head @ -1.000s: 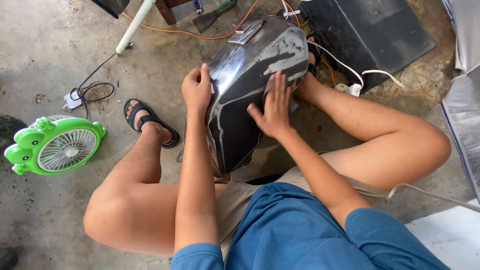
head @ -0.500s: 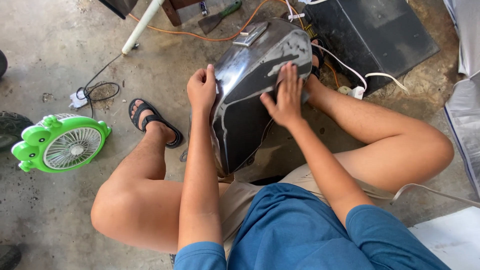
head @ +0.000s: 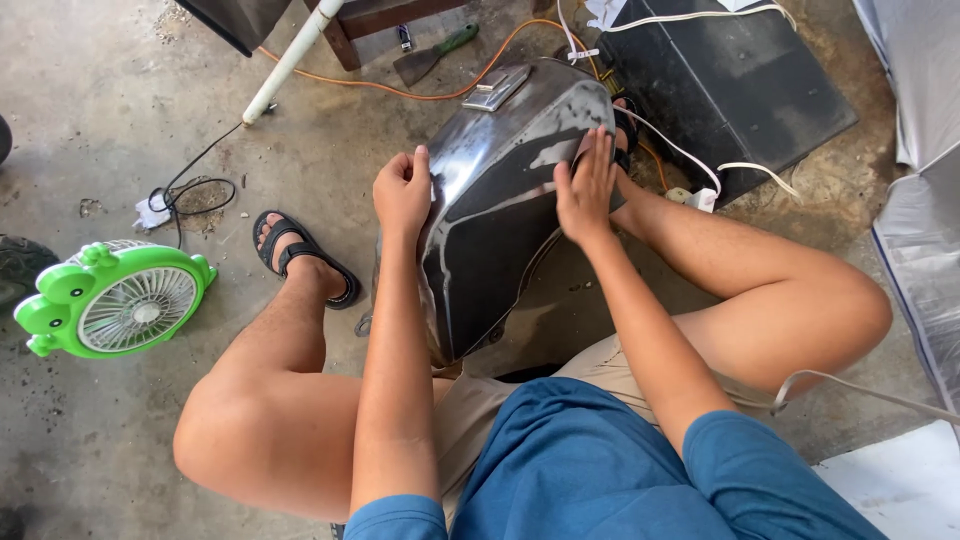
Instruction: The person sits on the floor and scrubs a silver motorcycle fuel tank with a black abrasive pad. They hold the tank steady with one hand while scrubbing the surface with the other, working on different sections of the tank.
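Between the knees, on the floor [head: 120, 110]: tank [head: 500, 210], leaning up toward the lap. Left hand [head: 402, 192] on tank's left edge; right hand [head: 588, 182] flat on its upper right face. Plate [head: 497, 88] on tank's far end. Left of tank: sandal [head: 300, 258]; farther left, fan [head: 112, 300]. Behind fan: cable [head: 185, 190], pipe [head: 290, 62]. Behind tank: cord [head: 400, 88], trowel [head: 435, 55]. Right of tank, behind the right knee: panel [head: 740, 80], wire [head: 690, 155] across it.

No packages, labels, signs, screens
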